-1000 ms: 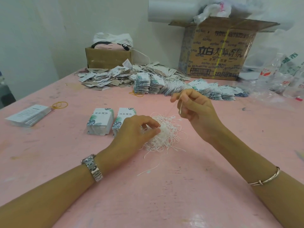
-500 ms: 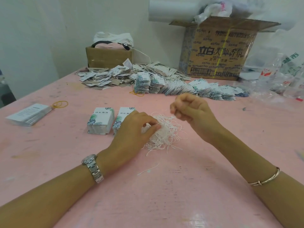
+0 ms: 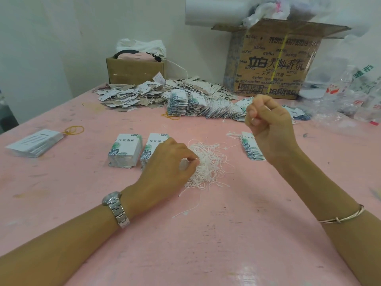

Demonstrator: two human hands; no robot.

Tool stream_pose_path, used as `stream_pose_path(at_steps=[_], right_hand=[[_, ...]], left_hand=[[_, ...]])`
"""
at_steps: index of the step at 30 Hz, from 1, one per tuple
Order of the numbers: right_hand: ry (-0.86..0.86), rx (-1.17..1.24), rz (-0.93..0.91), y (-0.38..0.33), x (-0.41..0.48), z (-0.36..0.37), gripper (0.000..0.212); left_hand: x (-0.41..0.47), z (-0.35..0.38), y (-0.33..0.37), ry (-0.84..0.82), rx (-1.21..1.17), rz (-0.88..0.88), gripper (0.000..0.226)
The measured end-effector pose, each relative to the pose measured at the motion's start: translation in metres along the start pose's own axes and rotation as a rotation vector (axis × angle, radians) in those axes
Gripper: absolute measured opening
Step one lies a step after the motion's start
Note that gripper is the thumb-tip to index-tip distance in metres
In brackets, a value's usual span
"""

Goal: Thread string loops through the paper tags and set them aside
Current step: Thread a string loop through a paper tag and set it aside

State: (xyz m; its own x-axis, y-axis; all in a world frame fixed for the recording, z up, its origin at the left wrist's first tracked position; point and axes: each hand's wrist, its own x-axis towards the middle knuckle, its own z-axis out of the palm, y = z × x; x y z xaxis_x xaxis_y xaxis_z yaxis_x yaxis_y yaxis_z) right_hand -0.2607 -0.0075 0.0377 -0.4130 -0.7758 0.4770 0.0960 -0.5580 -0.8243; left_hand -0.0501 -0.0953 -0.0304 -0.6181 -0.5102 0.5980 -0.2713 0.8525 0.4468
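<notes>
String loops [image 3: 208, 164] lie heaped at the centre of the desk [image 3: 206, 234], beside two tag stacks [image 3: 125, 150] printed with leaves and Chinese characters. At the far edge, a small box [image 3: 134, 72] holds cloth. A large carton [image 3: 274, 65] with Chinese print holds plastic bags. The left hand [image 3: 167, 162] rests on the heap, fingers pinching strands. The right hand [image 3: 268, 120] is raised, fingers curled, pinching one string [image 3: 252, 119].

**Pink, white and green**

The table [image 3: 226, 244] is pink. The strings [image 3: 208, 164] are white. The near tags [image 3: 125, 149] are white with blue-green leaves. A rubber band [image 3: 75, 130] on the left is yellow. The far right box [image 3: 274, 65] is brown with dark letters and a yellow strap.
</notes>
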Motion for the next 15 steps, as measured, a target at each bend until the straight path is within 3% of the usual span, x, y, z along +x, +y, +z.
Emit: stream_pose_path(at_steps=[7,12,15], right_hand=[[-0.195,-0.477,0.072,0.013,-0.012,0.011,0.006],[-0.392,-0.65,0.036,0.019,-0.02,0.02,0.017],[-0.432,-0.741,0.033,0.02,-0.022,0.021,0.02]], left_hand=[[0.0,-0.006,0.018,0.082,-0.081,0.016,0.043],[0.001,-0.01,0.025,0.113,-0.214,-0.004,0.034],[0.001,-0.012,0.022,0.124,-0.295,-0.078,0.013]])
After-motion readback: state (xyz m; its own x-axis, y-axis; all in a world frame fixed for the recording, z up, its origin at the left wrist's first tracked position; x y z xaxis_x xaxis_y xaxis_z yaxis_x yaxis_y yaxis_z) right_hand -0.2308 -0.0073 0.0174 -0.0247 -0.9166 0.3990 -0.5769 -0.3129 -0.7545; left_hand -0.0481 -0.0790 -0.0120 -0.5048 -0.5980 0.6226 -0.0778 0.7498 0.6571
